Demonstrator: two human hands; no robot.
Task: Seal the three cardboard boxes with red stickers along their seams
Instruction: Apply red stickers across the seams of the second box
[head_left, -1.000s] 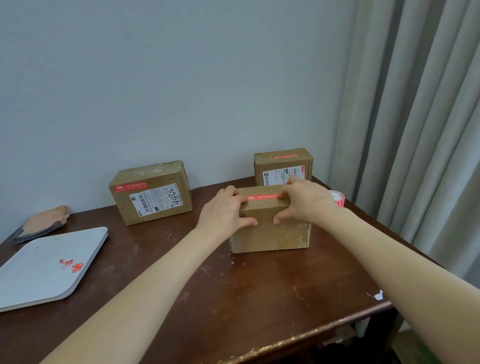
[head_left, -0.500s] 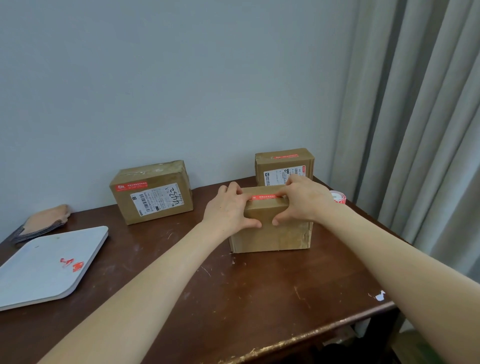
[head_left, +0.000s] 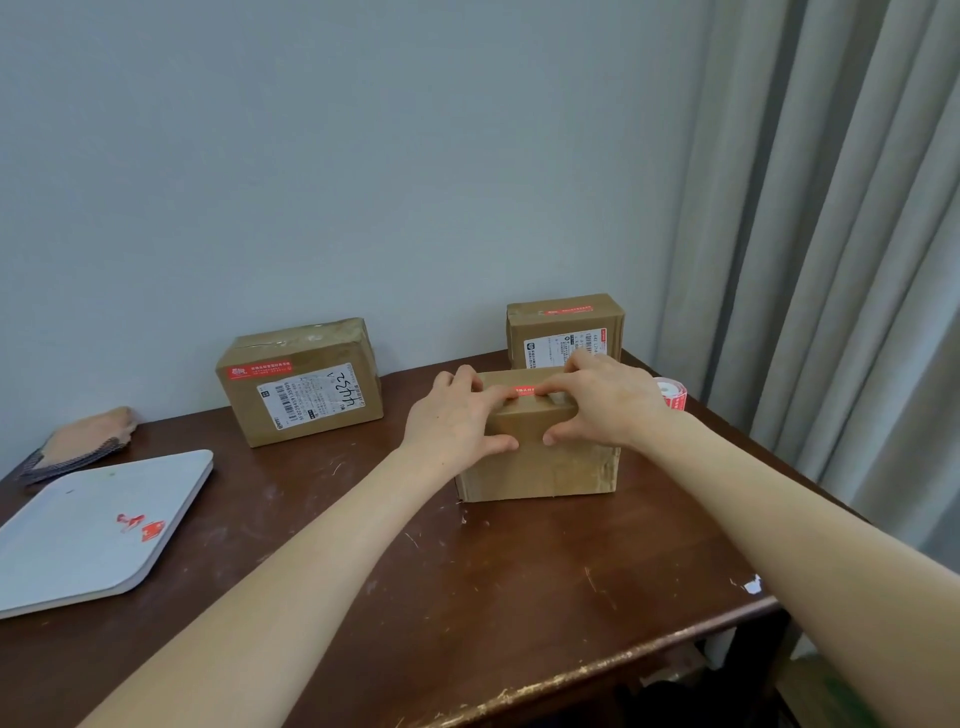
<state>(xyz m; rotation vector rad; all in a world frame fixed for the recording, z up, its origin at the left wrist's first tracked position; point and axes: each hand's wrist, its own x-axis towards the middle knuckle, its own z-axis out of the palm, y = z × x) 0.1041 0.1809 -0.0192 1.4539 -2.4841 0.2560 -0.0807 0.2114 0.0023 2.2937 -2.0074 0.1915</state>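
Not much has moved in the last half second. My fingers have crept inward along the red sticker (head_left: 524, 391), so only a short bit of red shows between them now. Thumbs are pretty much where they were.

Current state: the near cardboard box (head_left: 540, 467) sits on the wooden table (head_left: 467, 571), right of centre and in front of the far box (head_left: 563, 332). My left hand (head_left: 457, 423) and right hand (head_left: 605, 402) both grip its top edge, fingers curled over onto the sticker and thumbs braced on the front face, nearly touching each other. The sticker lies along the top, where I reckon the seam is, though my fingers hide most of it.

The far box has red on its top and the left box (head_left: 301, 384) has a red strip on its front face, so I'd guess this is the last one.

How I'd finish it:
- Rub outward from the middle to the ends so no bubble gets trapped and the corners go down flat.
- Keep the thumbs on the front face so the box doesn't skid away while I press.
- Check the strip bridges both flaps, not just one.
- Don't push too hard, since the cardboard looks a bit crumpled and could cave in.

The sticker roll (head_left: 672, 395) stands just right of the box if I need another. A white tray (head_left: 98, 525) with red scraps on it sits at the near left.
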